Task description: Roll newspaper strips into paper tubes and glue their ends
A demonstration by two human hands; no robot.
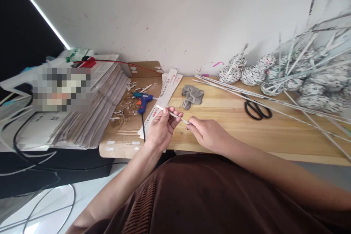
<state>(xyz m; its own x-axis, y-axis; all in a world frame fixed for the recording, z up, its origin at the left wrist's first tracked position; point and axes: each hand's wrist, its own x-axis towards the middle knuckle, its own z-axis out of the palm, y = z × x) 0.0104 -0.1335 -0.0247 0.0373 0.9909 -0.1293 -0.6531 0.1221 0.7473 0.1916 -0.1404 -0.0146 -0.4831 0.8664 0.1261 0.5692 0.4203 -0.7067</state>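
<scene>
Between my hands runs a thin white rolled paper stick [175,116], held above the table's front part. My left hand [162,126], palm turned up, pinches it near its left end with thumb and fingers. My right hand [204,131] is closed on its other end, and the fingertips there hide part of it. Just left of my left hand, a blue glue gun [144,103] lies by printed paper strips [172,87]. A crumpled grey cloth [194,95] lies beyond my hands.
At left stands a tall stack of folded paper [94,113] beside a cardboard sheet [120,137] with scraps. Black scissors [256,109] and long paper sticks [246,97] lie at right. Several woven paper figures [233,69] stand along the wall.
</scene>
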